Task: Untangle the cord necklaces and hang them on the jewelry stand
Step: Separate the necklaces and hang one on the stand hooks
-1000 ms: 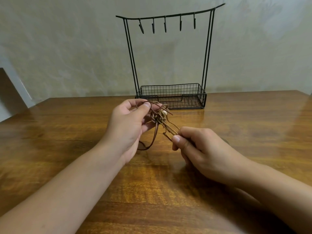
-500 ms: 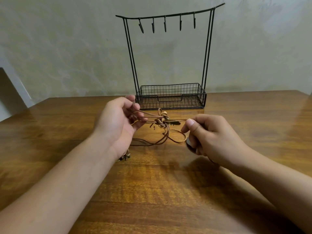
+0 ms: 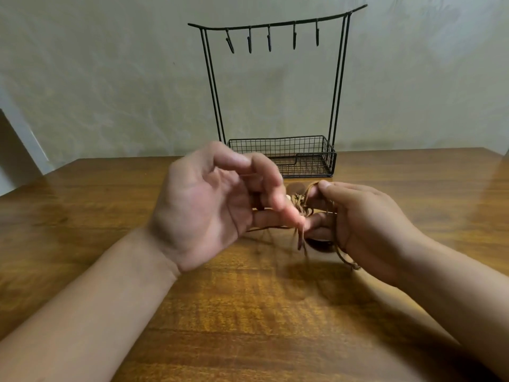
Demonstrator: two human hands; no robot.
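My right hand (image 3: 366,219) pinches the knotted cord necklaces (image 3: 298,201) just above the counter (image 3: 110,205) while my blurred left hand (image 3: 209,205) curls beside them, grip unclear, so a hard tug could cinch the knot tighter before anything reaches the jewelry stand (image 3: 278,106).

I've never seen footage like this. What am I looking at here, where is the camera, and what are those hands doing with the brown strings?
No machine here: a person wears a camera on the head, so you look forward and down at their own two bare hands above a glossy brown wooden table. The right hand pinches a tangled bunch of thin brown cord necklaces; loose ends dangle toward the table. The left hand is blurred with its fingers at the knot; whether it grips a cord is unclear. Behind stands a black wire jewelry stand with a mesh basket base and five small hooks on its top bar. Nothing hangs there yet.
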